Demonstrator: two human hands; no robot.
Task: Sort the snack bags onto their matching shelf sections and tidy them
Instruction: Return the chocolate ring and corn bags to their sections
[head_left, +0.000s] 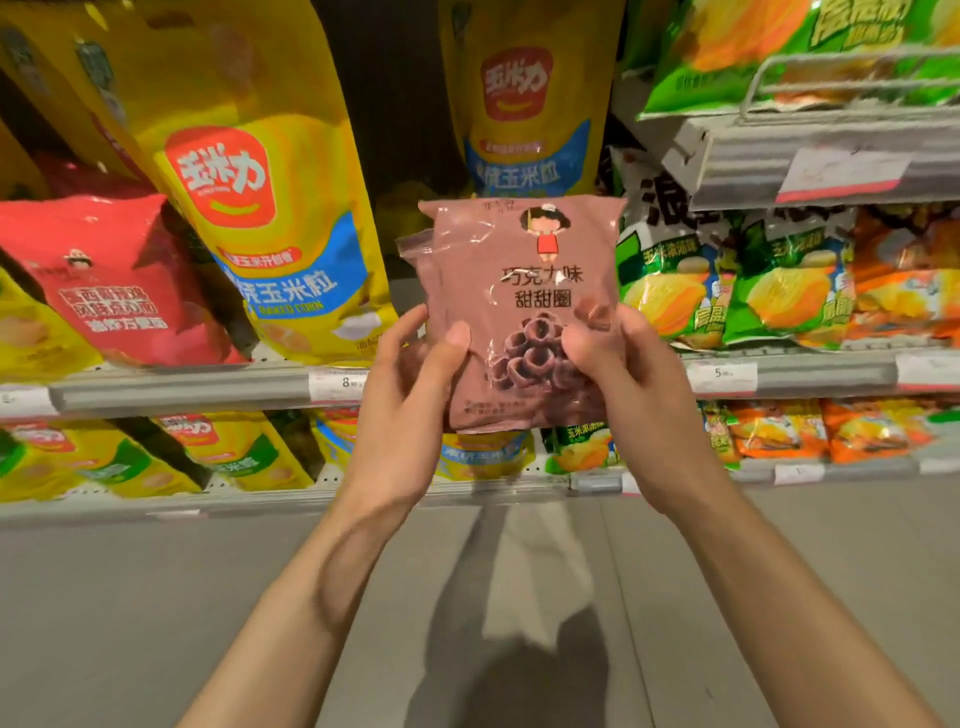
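Observation:
I hold brown snack bags upright in front of the shelves, at least two stacked, the front one printed with chocolate rings and a cartoon girl. My left hand grips their lower left edge, thumb on the front. My right hand grips the lower right edge the same way. Behind them stand tall yellow corn bags on the left and another yellow corn bag at centre. A red bag leans at far left. Green chip bags and orange chip bags fill the right shelf.
A grey shelf rail with price tags runs at hand height. A lower shelf carries more yellow, green and orange bags. An upper right shelf with a wire guard holds green bags. Grey floor lies below.

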